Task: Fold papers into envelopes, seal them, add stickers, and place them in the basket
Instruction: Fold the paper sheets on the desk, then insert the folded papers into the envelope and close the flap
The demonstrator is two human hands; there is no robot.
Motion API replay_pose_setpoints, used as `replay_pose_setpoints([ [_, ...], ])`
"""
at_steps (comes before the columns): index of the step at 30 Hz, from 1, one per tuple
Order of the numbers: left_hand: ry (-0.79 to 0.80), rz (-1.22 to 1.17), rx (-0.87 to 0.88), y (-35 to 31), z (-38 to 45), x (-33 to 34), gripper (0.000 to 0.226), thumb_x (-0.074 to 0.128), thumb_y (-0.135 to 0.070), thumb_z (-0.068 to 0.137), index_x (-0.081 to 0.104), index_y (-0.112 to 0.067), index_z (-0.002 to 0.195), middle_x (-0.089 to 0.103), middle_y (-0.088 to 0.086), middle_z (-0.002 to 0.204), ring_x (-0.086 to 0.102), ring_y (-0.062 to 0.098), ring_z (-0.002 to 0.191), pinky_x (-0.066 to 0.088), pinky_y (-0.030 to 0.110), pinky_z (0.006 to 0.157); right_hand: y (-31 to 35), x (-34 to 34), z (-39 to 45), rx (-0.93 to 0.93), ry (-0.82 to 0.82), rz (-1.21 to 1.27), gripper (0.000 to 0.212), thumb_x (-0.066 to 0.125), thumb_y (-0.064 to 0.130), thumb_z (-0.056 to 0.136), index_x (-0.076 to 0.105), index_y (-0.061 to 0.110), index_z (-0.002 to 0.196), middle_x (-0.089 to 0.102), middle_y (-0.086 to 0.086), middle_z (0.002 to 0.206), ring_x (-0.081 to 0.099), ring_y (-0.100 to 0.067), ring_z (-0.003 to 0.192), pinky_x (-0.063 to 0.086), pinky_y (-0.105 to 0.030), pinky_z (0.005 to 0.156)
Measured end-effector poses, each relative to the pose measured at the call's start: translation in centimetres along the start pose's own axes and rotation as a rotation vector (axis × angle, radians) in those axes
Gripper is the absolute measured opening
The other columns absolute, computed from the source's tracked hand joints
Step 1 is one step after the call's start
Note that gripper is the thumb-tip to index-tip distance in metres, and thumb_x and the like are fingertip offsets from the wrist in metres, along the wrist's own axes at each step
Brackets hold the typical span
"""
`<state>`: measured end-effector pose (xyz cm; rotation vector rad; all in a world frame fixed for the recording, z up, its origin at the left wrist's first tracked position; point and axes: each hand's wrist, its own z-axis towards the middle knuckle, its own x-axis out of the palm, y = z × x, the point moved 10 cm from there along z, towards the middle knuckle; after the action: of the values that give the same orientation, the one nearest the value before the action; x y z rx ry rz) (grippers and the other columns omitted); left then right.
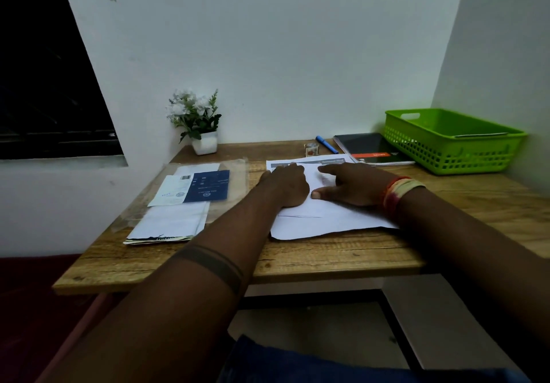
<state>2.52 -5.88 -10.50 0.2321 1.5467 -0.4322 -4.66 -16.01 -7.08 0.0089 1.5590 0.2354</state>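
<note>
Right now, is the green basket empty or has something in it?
Not empty: a flat sheet or envelope leans inside the green basket.

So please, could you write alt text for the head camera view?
Both hands, left hand and right hand, press a white paper flat on a wooden table. A green basket sits far right, envelopes lie left, and a flower pot stands behind.
</note>
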Motion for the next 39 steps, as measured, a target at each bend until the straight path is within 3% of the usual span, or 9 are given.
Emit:
replay_pose_setpoints([
  [3, -0.025, -0.015, -0.007, -0.1, -0.4, -0.4, 0.056, 0.033, -0.024, 0.102, 0.030, -0.017, 0.158, 0.026, 0.004, 0.166, 0.026, 0.025, 0.152, 0.026, 0.048, 0.121, 0.2, 0.2, -1.5, -0.017, 0.003, 0.039, 0.084, 0.054, 0.070, 0.084, 0.029, 0.030, 0.154, 0.049, -0.005, 0.146, 0.050, -0.022, 0.129, 0.037, -0.031, 0.106],
  [7, -0.084, -0.060, -0.015, 0.1, -1.0, -0.8, 0.048, 0.034, -0.024, 0.101, 0.045, -0.016, 0.148, 0.041, 0.006, 0.158, 0.039, 0.027, 0.144, 0.035, 0.045, 0.116, -0.2, 0.5, -3.3, -0.042, -0.022, 0.192, 0.083, 0.065, 0.071, 0.075, 0.037, 0.039, 0.147, 0.057, 0.006, 0.106, 0.056, -0.012, 0.097, 0.041, -0.026, 0.086],
  [11, -0.415, -0.314, 0.009, 0.3, -3.6, -4.4, 0.029, 0.045, -0.026, 0.101, 0.069, -0.017, 0.115, 0.067, 0.004, 0.123, 0.061, 0.025, 0.115, 0.049, 0.042, 0.099, -0.7, -0.8, -4.0, -0.083, -0.212, 0.281, 0.058, 0.061, 0.067, 0.081, 0.056, 0.039, 0.131, 0.063, 0.010, 0.096, 0.058, -0.004, 0.086, 0.041, -0.021, 0.074],
  [16, -0.701, -0.501, 0.019, 0.3, -9.2, -7.7, 0.029, 0.045, -0.027, 0.097, 0.072, -0.019, 0.097, 0.074, 0.001, 0.096, 0.066, 0.022, 0.088, 0.055, 0.039, 0.080, 1.9, -2.3, -5.9, -0.206, -0.384, 0.230, 0.022, 0.063, 0.049, 0.089, 0.073, 0.033, 0.102, 0.066, 0.013, 0.086, 0.056, 0.002, 0.075, 0.038, -0.020, 0.067],
  [20, -0.788, -0.519, 0.031, 1.0, -15.0, -8.6, 0.027, 0.046, -0.028, 0.099, 0.072, -0.022, 0.095, 0.074, -0.007, 0.091, 0.065, 0.012, 0.080, 0.054, 0.032, 0.072, 5.9, -2.6, -8.0, -0.275, -0.417, 0.258, 0.018, 0.063, 0.046, 0.091, 0.073, 0.034, 0.100, 0.065, 0.014, 0.087, 0.055, 0.004, 0.076, 0.036, -0.015, 0.066],
  [25, -0.760, -0.460, -0.050, 5.9, -21.0, -7.9, 0.026, 0.047, -0.030, 0.100, 0.072, -0.025, 0.096, 0.071, -0.009, 0.088, 0.063, 0.007, 0.077, 0.053, 0.030, 0.069, 13.3, -1.9, -9.4, -0.378, -0.374, 0.259, 0.025, 0.063, 0.047, 0.090, 0.071, 0.032, 0.108, 0.064, 0.011, 0.092, 0.056, -0.003, 0.079, 0.040, -0.019, 0.071],
  [31, -0.853, -0.451, -0.215, 14.9, -27.1, -8.6, 0.023, 0.051, -0.021, 0.098, 0.072, -0.021, 0.090, 0.072, -0.007, 0.086, 0.064, 0.012, 0.078, 0.046, 0.027, 0.068, 21.9, 0.6, -8.1, -0.445, -0.338, 0.270, 0.039, 0.067, 0.044, 0.088, 0.066, 0.027, 0.124, 0.059, 0.003, 0.111, 0.055, -0.010, 0.095, 0.047, -0.025, 0.084],
  [36, -0.877, -0.590, -0.272, 17.2, -28.3, -7.9, 0.031, 0.051, 0.003, 0.085, 0.074, -0.017, 0.088, 0.073, -0.008, 0.090, 0.063, 0.008, 0.085, 0.048, 0.019, 0.078, 25.5, 3.2, -6.4, -0.458, -0.293, 0.184, 0.049, 0.063, 0.046, 0.090, 0.061, 0.021, 0.133, 0.054, -0.007, 0.126, 0.050, -0.023, 0.117, 0.043, -0.035, 0.101],
  [39, -0.862, -0.562, -0.265, 16.9, -27.7, -7.7, 0.038, 0.049, 0.008, 0.081, 0.075, -0.019, 0.088, 0.072, -0.007, 0.096, 0.064, 0.011, 0.092, 0.053, 0.028, 0.088, 24.7, 3.0, -6.2, -0.405, -0.314, 0.186, 0.038, 0.063, 0.042, 0.092, 0.069, 0.021, 0.123, 0.058, -0.006, 0.124, 0.052, -0.022, 0.115, 0.046, -0.034, 0.098],
])
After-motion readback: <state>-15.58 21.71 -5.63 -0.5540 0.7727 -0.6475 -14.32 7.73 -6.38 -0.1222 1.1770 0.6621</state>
